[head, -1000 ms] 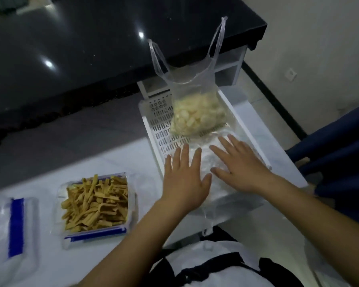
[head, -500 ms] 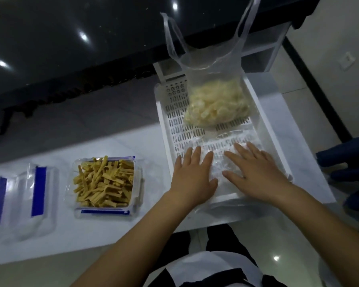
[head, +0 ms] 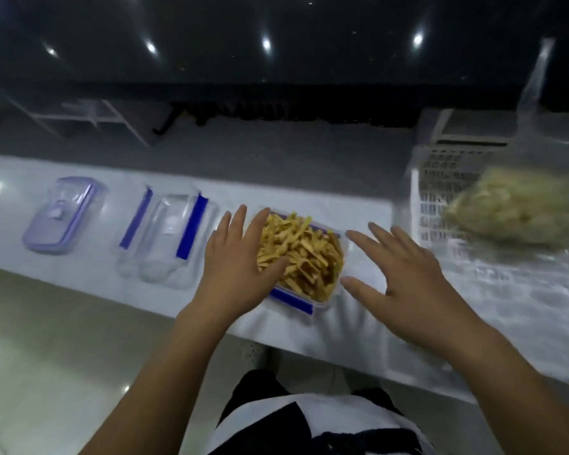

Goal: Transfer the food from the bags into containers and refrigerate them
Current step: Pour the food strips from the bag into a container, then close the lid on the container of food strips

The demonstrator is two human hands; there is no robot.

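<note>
flanking one filled container [head: 304, 262], two flat, empty hands are seen: left hand [head: 235, 269], right hand [head: 404, 284]. two lids [head: 168, 238] and one bag [head: 519, 215] are counted.

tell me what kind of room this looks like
Probably a home kitchen or dining area: a glossy black stone countertop behind a white table, a clear plastic container of tan food strips, and a white perforated plastic basket holding a clear bag of pale food.

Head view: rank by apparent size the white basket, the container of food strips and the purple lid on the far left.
1. Basket, though cut off by the frame.
2. Container and lid: look alike, blurred, so unranked.
</note>
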